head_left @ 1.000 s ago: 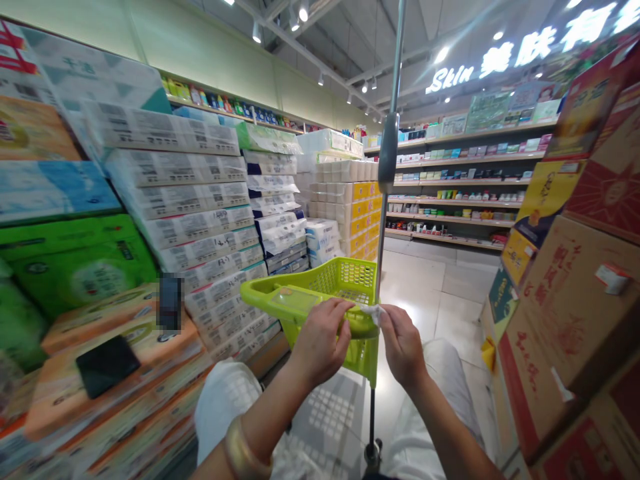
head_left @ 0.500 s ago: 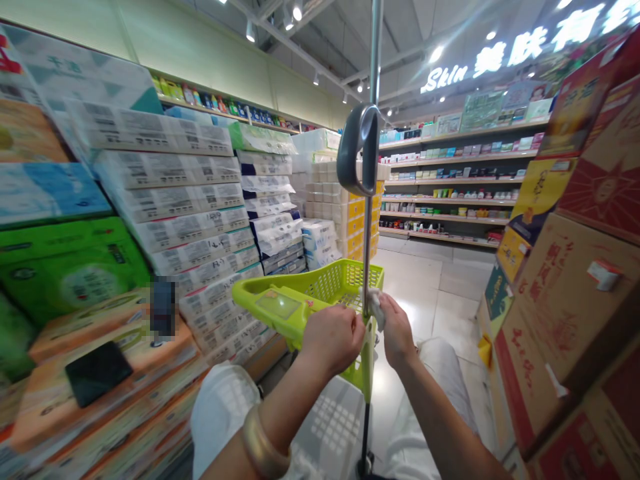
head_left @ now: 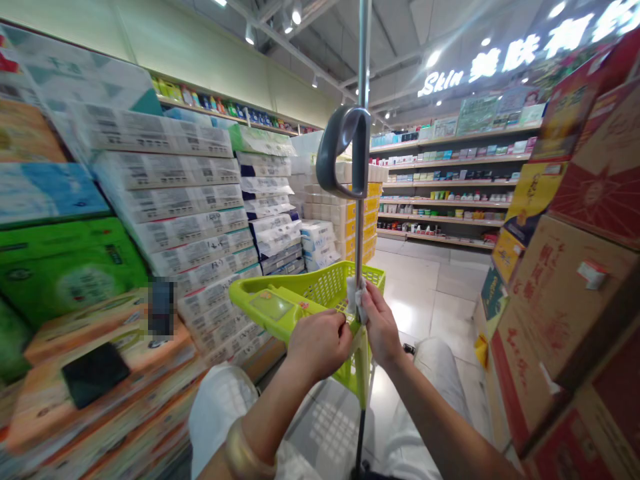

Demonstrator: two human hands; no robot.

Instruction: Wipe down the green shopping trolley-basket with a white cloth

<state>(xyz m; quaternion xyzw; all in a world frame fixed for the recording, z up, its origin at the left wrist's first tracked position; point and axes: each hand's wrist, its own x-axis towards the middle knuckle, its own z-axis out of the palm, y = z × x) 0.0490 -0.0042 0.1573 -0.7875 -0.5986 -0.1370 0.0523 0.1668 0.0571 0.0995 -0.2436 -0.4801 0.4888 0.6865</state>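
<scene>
A lime-green shopping basket (head_left: 273,308) stands in front of my knees, with a metal pole (head_left: 359,240) rising upright at its near side. On the pole's upper part is a grey loop handle (head_left: 327,157). My right hand (head_left: 383,327) is closed on a white tissue (head_left: 351,297), which is wrapped partly around the pole just above the basket's rim. My left hand (head_left: 317,343) is curled closed over the basket's near rim, just left of the pole; its fingertips are hidden. A gold bangle (head_left: 245,450) sits on my left wrist.
Stacked packs of paper goods (head_left: 193,200) rise at the left. A black flat object (head_left: 95,373) lies on orange packs (head_left: 37,393) there. Cardboard cartons (head_left: 560,300) are piled close on the right. Tiled floor (head_left: 425,287) leads to stocked shelves (head_left: 450,177) at the back.
The pole and its handle have shifted slightly left. My right hand has moved left and a little up with the tissue, which now wraps around the pole. My left hand has shifted slightly left.
</scene>
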